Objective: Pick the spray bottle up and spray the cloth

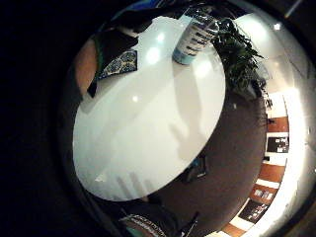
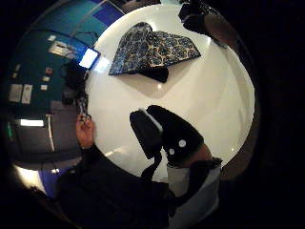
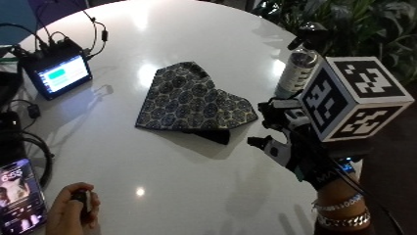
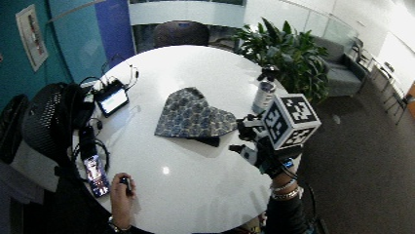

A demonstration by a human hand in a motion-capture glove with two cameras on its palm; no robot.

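Only outside, spray bottle stands behind cloth

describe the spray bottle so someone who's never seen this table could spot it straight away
Start at the round white table and go to its edge by the leafy plant. The spray bottle stands upright there, beyond the patterned cloth. It is the only upright thing: clear-bodied, black trigger head.

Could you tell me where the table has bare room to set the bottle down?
Bare table lies between the cloth and the near edge, and beyond the cloth toward the far rim. The side with the tablet and phone is crowded.
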